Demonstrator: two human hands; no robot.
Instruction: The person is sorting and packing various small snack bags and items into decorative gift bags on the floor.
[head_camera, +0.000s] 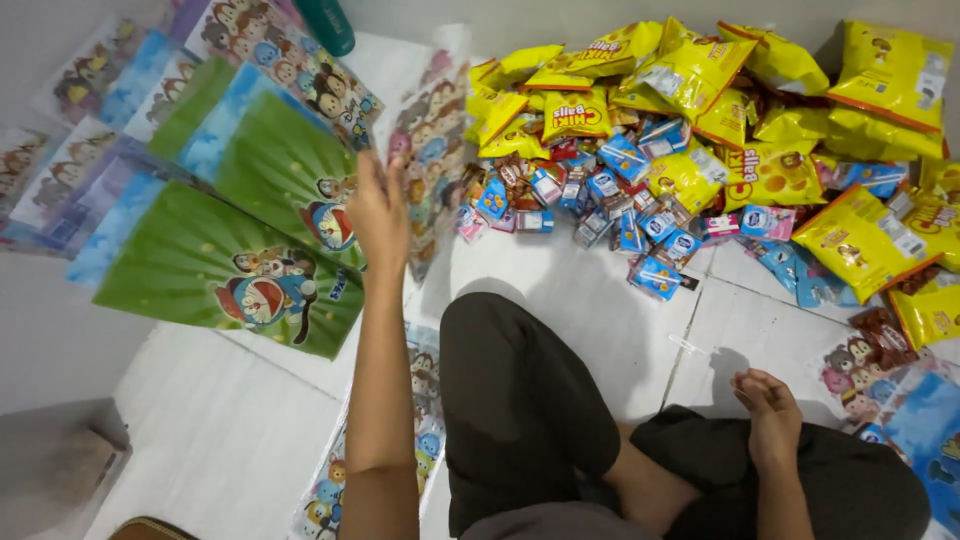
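My left hand (378, 212) is raised over the floor and grips the edge of a clear plastic bag (432, 135) printed with small cartoon figures, which stands up beside a heap of snacks. My right hand (768, 402) rests on my right leg, fingers loosely apart, holding nothing. I sit cross-legged in dark trousers (520, 410). Left of my raised hand lie green cartoon-print bags (225, 265) fanned out on the floor.
A big heap of yellow snack packets (700, 75) and small blue and red cartons (610, 200) fills the top right. More printed bags lie at the far left (90, 100), under my left arm (425, 400) and at the right edge (925, 420). A teal bottle (325, 25) stands at the top.
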